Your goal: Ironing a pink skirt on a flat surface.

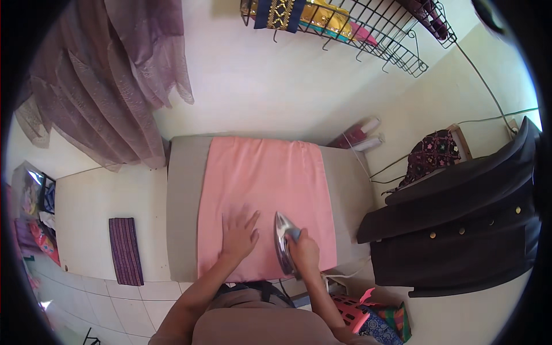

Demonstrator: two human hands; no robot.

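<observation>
A pink cloth lies spread over a grey-covered ironing table, with light creases toward its far end. My right hand is closed round the handle of a clothes iron. The iron's shiny body rests on the near right part of the cloth, its tip pointing away from me. To the left of it, my left hand lies flat on the cloth with the fingers spread and slightly blurred.
A folded striped cloth lies on the white surface at left. Dark garments hang at right. Spray bottles stand at the back right corner. A wire rack is on the wall above. A red basket sits low at right.
</observation>
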